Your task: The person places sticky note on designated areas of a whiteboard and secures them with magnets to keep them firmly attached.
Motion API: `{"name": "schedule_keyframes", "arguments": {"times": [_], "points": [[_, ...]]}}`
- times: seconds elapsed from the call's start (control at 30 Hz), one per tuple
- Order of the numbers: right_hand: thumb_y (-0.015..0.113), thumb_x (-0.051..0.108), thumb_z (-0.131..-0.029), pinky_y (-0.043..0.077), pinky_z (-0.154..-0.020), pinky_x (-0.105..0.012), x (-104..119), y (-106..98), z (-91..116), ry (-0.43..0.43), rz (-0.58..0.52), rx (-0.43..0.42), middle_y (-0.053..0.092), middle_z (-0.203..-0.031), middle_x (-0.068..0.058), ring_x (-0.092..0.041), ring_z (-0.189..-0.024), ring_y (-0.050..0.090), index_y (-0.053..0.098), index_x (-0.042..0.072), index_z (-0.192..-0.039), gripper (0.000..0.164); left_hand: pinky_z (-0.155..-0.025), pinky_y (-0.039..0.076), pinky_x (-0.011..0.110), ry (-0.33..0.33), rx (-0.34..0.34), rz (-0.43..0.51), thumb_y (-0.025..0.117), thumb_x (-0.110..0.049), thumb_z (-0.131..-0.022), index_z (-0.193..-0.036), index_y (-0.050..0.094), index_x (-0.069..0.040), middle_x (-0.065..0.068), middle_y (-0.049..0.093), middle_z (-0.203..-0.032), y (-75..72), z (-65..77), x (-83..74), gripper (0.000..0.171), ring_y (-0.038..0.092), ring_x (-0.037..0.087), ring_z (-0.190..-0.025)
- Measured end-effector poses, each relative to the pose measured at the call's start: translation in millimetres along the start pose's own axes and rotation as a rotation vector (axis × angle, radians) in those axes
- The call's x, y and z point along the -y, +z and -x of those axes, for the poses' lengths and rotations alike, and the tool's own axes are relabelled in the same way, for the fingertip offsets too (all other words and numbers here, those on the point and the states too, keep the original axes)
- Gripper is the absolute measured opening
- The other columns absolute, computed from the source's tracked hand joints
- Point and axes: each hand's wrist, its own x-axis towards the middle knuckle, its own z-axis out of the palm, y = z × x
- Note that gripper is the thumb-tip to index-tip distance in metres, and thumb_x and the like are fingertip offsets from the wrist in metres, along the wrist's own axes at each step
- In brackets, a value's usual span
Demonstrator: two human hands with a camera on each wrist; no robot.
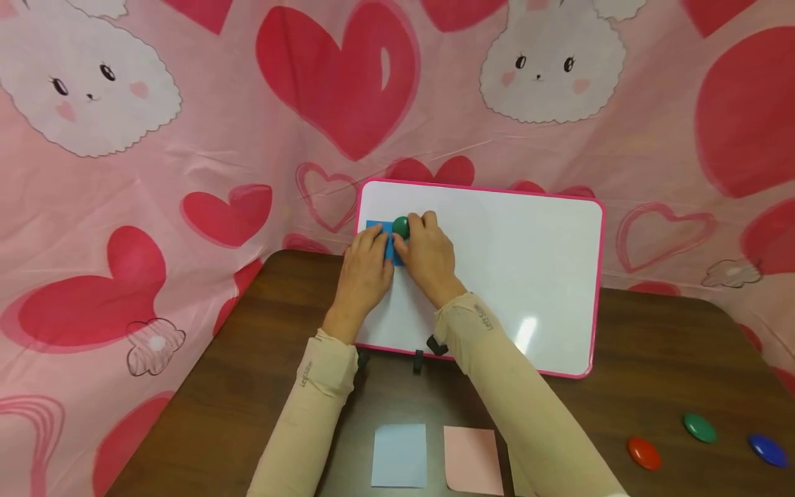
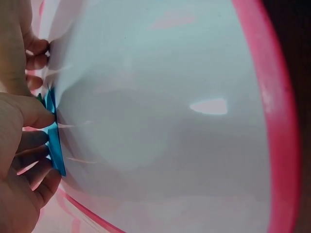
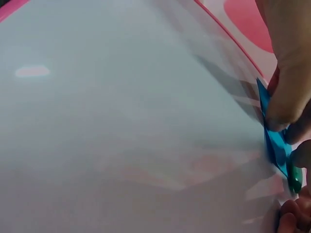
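A blue square of paper [image 1: 388, 226] lies on the upper left of the whiteboard [image 1: 515, 262], which leans up with a pink frame. My left hand [image 1: 366, 271] presses the paper to the board with its fingertips, covering much of its left side. In the left wrist view the left thumb [image 2: 41, 114] and spread fingers touch the blue paper [image 2: 57, 153]. With my right hand [image 1: 430, 255] I pinch a round green magnet [image 1: 400, 226] at the paper's upper right edge. The green magnet [image 3: 295, 178] overlaps the end of the paper in the right wrist view.
Light blue [image 1: 399, 455] and pink paper squares [image 1: 473, 460] lie on the dark wooden table [image 1: 248, 373] below the board. Red [image 1: 644, 453], green [image 1: 700, 427] and blue magnets [image 1: 768, 450] lie at the right. A black stand foot [image 1: 418, 362] shows under the board. Pink heart-print cloth [image 1: 242, 103] hangs behind.
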Motion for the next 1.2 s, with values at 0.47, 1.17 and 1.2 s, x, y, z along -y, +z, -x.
{"name": "schedule_keyframes", "arguments": {"times": [0.47,1.17,1.2], "points": [[0.069,0.021,-0.095,0.053,-0.073,-0.041,-37.2,-63.6,50.3,0.141,-0.161,0.073,0.061,-0.097,-0.014,-0.026,-0.084,0.059,0.063,-0.001,-0.129,0.041,-0.109,0.039,0.047,-0.031,0.037,0.071,0.066,-0.005,-0.094,-0.136,0.057,0.006,0.022,0.056,-0.135,-13.9,2.9,-5.4,0.044,0.051,0.037,-0.127],[0.076,0.015,-0.09,0.043,-0.059,-0.022,-131.3,-196.0,241.1,0.39,-0.087,0.125,0.061,-0.084,0.005,-0.009,-0.072,0.051,0.072,0.01,-0.118,0.029,-0.075,0.054,0.04,-0.081,0.856,0.159,0.077,-0.024,-0.09,-0.101,0.071,-0.011,-0.005,0.063,-0.084,-65.2,93.6,-51.2,0.018,0.058,0.015,-0.076],[0.075,0.016,-0.091,0.043,-0.06,-0.021,-134.7,-201.3,247.6,0.414,-0.084,0.137,0.063,-0.087,0.004,-0.008,-0.073,0.052,0.072,0.01,-0.119,0.029,-0.073,0.053,0.04,-0.073,0.895,0.16,0.079,-0.028,-0.088,-0.099,0.07,-0.012,-0.006,0.061,-0.083,-66.1,102.4,-55.2,0.022,0.057,0.015,-0.075]]}}
